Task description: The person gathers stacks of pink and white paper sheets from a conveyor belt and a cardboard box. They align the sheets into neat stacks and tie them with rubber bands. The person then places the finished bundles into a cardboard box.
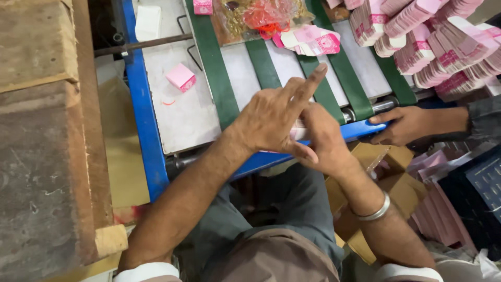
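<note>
My left hand [274, 117] hovers over the end of a blue-framed conveyor [143, 104] with green belts [214, 73], its index finger stretched out. My right hand [323, 138] lies under it, closed around a small stack of pink and white flat cartons [298, 133], mostly hidden between the hands. Both hands meet at the conveyor's near edge, above my lap. More flat pink cartons [313, 42] lie fanned out on the belts further back.
Another person's hand [404, 125] rests on the conveyor's right end. Large stacks of pink cartons [433, 36] stand at the top right. A folded pink box [181, 77] sits on the metal plate. Brown cardboard boxes [391, 177] are to my right, wooden blocks [36, 104] to the left.
</note>
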